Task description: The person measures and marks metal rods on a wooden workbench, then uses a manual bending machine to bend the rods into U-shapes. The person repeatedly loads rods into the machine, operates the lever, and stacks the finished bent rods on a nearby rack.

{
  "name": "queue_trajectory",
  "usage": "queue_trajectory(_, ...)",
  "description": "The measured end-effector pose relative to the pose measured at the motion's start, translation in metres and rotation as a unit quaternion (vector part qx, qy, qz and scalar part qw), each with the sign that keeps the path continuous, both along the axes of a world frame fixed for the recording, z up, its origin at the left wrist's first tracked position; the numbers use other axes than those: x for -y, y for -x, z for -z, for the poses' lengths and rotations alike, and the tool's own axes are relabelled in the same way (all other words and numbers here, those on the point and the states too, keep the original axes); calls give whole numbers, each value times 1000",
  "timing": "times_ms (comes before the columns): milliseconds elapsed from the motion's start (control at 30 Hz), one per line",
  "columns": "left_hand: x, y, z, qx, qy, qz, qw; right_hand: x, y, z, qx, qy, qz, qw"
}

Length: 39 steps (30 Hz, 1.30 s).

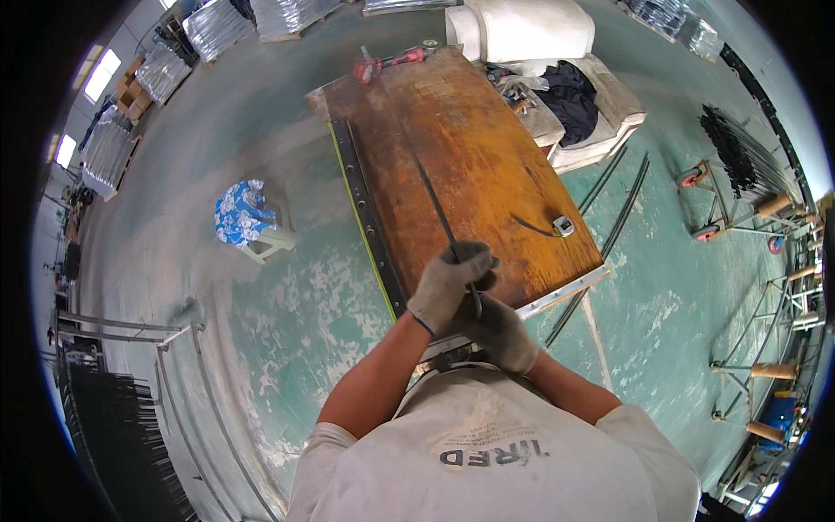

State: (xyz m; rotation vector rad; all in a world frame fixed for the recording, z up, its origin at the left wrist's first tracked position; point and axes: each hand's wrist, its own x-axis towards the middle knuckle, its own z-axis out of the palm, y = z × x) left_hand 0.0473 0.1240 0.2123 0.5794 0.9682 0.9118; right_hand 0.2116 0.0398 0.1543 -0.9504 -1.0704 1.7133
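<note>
A long, thin dark rod [426, 178] lies lengthwise over a rust-stained worktable [496, 148], its near end coming up to my hands. My left hand [450, 280], in a grey work glove, is closed around the rod close to the table's front edge. Just below it, my gloved right hand [497, 335] is against the rod's near end; its fingers are hidden beneath my left wrist. To the right on the tabletop sits a tape measure [564, 226] beside a short, curved dark strip [532, 228]. Along the left edge runs a dark metal bar with holes [361, 196].
A red cordless tool [400, 58] lies at the table's far end. Padded white furniture [600, 143] with dark cloth adjoins the far right. Dark bars [622, 209] lie on the floor. Left stands a stool with a blue floral cover [242, 211]; wheeled racks [726, 204] stand right.
</note>
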Motion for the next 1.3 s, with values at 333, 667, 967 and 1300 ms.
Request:
queue_trajectory(333,3,84,21,-40,-27,-37,998,-41,-1,-6,332,-372,-155,853)
queue_trajectory(667,62,117,237,-412,106,52,904,-44,-24,178,500,-381,-138,766)
queue_trajectory(967,107,91,221,-604,-76,180,773,-18,-45,184,527,-430,-157,716)
queue_trajectory(1300,114,79,223,-543,-131,190,808,7,-16,204,539,-422,-130,718)
